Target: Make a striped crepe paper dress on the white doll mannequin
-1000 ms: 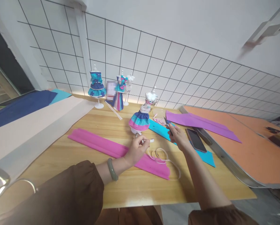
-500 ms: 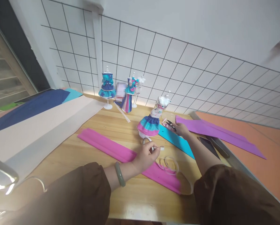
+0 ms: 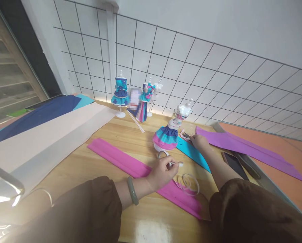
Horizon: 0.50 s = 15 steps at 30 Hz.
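Note:
My left hand (image 3: 163,172) pinches a thin white strip (image 3: 180,164) above the pink fabric (image 3: 120,158). Loops of the same pale strip (image 3: 191,185) curl beside it over the pink fabric. Farther right, my right hand (image 3: 199,141) is closed around small dark snips (image 3: 186,136), whose blades point left near the tabletop, by the end of the blue fabric strip (image 3: 193,156). Between and beyond my hands stands a small mannequin (image 3: 175,123) in a tiered navy, teal and pink skirt (image 3: 165,137).
Behind stand a mannequin in a blue dress (image 3: 120,91) and another in a striped skirt (image 3: 142,111). Pale and navy fabrics (image 3: 72,125) cover the left side. Purple fabric (image 3: 252,152) and a dark phone-like object (image 3: 234,164) lie at right.
The whole view has shifted slightly. My right hand and the snips are lower, near the tabletop by the mannequin. My left hand still pinches the strip.

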Each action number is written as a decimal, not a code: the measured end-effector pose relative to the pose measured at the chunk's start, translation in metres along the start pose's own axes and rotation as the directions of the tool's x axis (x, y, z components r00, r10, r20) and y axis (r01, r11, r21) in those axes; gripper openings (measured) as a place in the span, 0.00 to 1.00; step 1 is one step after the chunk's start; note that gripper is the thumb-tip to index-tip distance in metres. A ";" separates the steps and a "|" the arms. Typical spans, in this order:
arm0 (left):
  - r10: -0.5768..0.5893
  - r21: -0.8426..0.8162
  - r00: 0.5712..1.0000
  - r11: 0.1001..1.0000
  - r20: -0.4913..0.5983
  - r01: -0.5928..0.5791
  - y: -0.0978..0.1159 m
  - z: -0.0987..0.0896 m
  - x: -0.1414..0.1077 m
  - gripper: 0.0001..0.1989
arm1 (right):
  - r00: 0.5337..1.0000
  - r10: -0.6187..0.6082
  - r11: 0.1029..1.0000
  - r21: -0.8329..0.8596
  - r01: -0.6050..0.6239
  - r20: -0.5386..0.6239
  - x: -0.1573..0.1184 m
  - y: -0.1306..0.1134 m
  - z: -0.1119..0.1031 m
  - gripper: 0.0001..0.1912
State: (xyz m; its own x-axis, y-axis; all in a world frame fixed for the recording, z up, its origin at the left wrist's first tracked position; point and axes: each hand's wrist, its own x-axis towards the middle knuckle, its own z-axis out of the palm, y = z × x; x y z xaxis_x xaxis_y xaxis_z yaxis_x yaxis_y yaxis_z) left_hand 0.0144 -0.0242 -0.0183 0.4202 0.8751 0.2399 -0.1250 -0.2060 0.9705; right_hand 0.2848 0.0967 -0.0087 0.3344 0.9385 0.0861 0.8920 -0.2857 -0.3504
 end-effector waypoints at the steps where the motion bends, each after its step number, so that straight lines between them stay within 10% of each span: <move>1: -0.010 -0.011 1.000 1.000 0.002 0.010 0.000 0.000 0.000 0.11 | 1.000 -0.020 1.000 0.006 0.020 -0.023 -0.004 -0.003 -0.001 0.13; 9: -0.044 -0.097 0.997 0.995 -0.061 0.038 -0.002 -0.004 0.005 0.10 | 0.983 -0.170 0.950 0.252 0.182 -0.071 -0.080 -0.044 -0.021 0.26; 15: -0.084 -0.164 0.993 0.984 -0.083 0.069 0.002 -0.005 0.007 0.09 | 0.887 -0.439 0.687 0.690 0.227 0.145 -0.146 -0.075 -0.038 0.19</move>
State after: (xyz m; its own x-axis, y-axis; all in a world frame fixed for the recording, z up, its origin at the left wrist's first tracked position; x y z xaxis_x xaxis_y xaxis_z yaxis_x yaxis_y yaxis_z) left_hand 0.0126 -0.0164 -0.0153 0.3527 0.9228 0.1549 -0.2409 -0.0704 0.9680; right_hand 0.1806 -0.0260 0.0406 -0.1395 0.9857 0.0949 0.4787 0.1510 -0.8649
